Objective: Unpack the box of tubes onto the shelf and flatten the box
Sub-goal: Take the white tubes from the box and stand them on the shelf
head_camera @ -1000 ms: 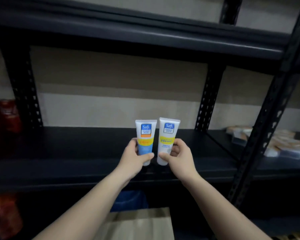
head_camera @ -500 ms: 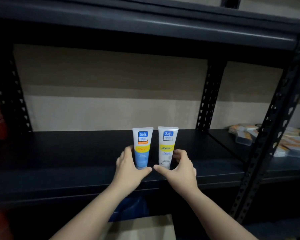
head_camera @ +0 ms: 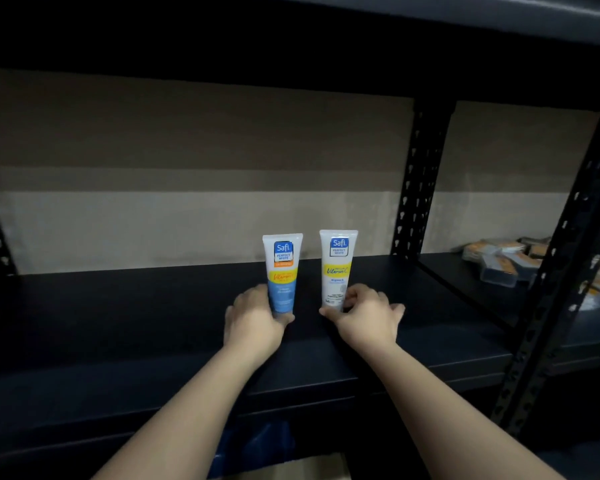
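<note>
Two tubes stand upright, cap down, on the black shelf (head_camera: 125, 317), a small gap between them. The blue and white tube (head_camera: 282, 271) is on the left, and my left hand (head_camera: 253, 320) grips its lower end. The white tube (head_camera: 337, 265) with a yellow band is on the right, its base pinched by my right hand (head_camera: 366, 317). Only a pale strip of the cardboard box (head_camera: 291, 471) shows at the bottom edge, below the shelf.
A black perforated upright (head_camera: 420, 181) stands behind the tubes to the right, another upright (head_camera: 555, 271) nearer at far right. Small orange and white packs (head_camera: 499, 261) lie on the neighbouring shelf. An upper shelf (head_camera: 291, 29) hangs overhead. Something blue (head_camera: 257, 445) sits below.
Both hands moved the tubes forward and down onto the shelf and apart from each other. The view has come closer to the shelf.
</note>
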